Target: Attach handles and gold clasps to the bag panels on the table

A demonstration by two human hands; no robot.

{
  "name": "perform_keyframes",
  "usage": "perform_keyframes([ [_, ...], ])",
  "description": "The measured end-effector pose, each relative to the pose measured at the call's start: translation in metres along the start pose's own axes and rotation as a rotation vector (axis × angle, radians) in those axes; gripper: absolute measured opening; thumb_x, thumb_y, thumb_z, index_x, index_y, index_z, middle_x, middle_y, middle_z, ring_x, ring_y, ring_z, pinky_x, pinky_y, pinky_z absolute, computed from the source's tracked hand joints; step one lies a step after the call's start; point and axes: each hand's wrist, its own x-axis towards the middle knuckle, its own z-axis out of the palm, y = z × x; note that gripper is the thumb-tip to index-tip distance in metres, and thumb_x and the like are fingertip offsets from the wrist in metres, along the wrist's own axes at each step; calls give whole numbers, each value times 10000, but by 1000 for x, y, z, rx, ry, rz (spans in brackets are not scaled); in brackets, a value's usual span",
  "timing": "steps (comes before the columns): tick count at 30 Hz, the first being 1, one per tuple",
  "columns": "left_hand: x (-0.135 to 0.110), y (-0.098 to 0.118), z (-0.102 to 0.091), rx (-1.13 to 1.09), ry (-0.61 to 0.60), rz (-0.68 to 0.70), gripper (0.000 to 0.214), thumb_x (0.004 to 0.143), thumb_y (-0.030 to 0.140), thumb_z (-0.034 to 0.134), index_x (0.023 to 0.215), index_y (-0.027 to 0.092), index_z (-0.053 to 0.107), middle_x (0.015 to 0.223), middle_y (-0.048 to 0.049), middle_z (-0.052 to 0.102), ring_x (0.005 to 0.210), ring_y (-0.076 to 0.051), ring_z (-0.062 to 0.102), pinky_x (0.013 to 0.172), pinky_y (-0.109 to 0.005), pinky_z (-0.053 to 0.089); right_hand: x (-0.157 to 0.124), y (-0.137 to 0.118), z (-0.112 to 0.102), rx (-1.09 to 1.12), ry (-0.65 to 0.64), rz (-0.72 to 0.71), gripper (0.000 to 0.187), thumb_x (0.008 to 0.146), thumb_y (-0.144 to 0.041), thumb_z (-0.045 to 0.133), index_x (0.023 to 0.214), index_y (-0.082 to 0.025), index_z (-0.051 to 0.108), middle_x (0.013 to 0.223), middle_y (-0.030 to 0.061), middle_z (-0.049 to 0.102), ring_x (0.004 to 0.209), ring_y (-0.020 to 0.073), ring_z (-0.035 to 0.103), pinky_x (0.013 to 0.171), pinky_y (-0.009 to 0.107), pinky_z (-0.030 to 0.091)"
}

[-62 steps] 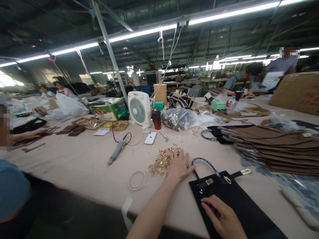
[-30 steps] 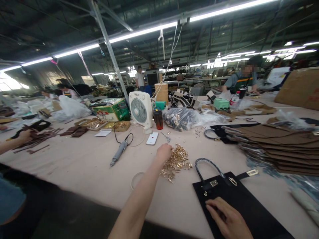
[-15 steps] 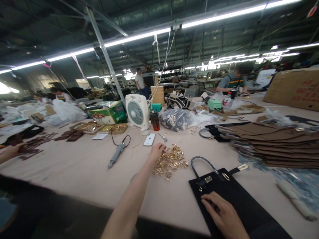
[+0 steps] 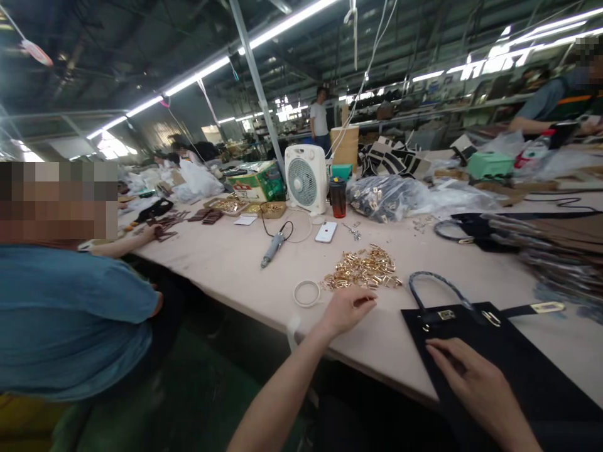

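Observation:
My left hand (image 4: 346, 309) hovers low over the table edge, just in front of a pile of small gold metal fittings (image 4: 365, 269). Its fingers are pinched together, and what they hold, if anything, is too small to make out. My right hand (image 4: 471, 382) lies flat, fingers stretched out, on a black bag (image 4: 513, 358) lying on the table. The bag has a dark looped handle (image 4: 436, 285), a gold clasp (image 4: 445, 314) and a strap ending in a gold tab (image 4: 546, 307).
A white tape ring (image 4: 306, 292), a grey electric screwdriver (image 4: 273, 249), a white phone (image 4: 326, 231), a small fan (image 4: 305, 179) and a dark cup (image 4: 337, 196) stand beyond. A stack of brown pieces (image 4: 560, 242) lies right. A person in a blue shirt (image 4: 61, 314) sits close left.
My left hand has drawn back from the gold pile toward the table edge, fingers pinched. My head has turned left, bringing the blue-shirted person into view. My right hand stays on the bag.

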Motion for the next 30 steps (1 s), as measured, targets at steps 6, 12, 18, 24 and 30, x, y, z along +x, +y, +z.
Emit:
perform_keyframes([
  [6, -49, 1, 16, 339, -150, 193, 383, 996, 262, 601, 1375, 227, 636, 1428, -91, 665, 1319, -217, 612, 1146, -395, 483, -4, 3, 0, -33, -9, -12, 418, 960, -644, 567, 1097, -287, 737, 1055, 33, 757, 899, 224, 736, 782, 316, 575],
  [12, -79, -9, -36, 426, 363, -38, 424, 957, 163, 574, 1365, 265, 620, 1361, -90, 665, 1307, -266, 577, 1174, -504, 451, 10, -33, 5, 129, 69, 48, 333, 954, -548, 638, 1114, -277, 746, 1121, 43, 755, 1032, 235, 726, 859, 313, 572],
  [18, -95, -40, -73, 544, 283, -120, 466, 829, 100, 602, 1278, 220, 641, 1240, -111, 692, 1269, -315, 572, 1143, -550, 438, 61, -128, 73, 433, -200, -35, 280, 976, -332, 593, 1201, -222, 718, 1143, 93, 736, 921, 202, 717, 864, 332, 595],
  [24, -100, -46, -74, 523, 262, -112, 426, 836, 80, 561, 1237, 207, 628, 1174, -91, 706, 1145, -263, 632, 1065, -466, 505, 100, -162, 151, 346, -203, 49, 449, 886, -157, 601, 1332, -180, 639, 1264, 123, 700, 987, 221, 700, 961, 380, 546],
  [30, -100, -47, -77, 530, 250, -113, 397, 883, 110, 582, 1263, 217, 623, 1164, -81, 712, 1130, -258, 634, 1046, -451, 506, 112, -168, 169, 174, -175, 120, 288, 929, -193, 622, 1204, -240, 693, 1119, 64, 765, 1018, 243, 703, 903, 350, 502],
])
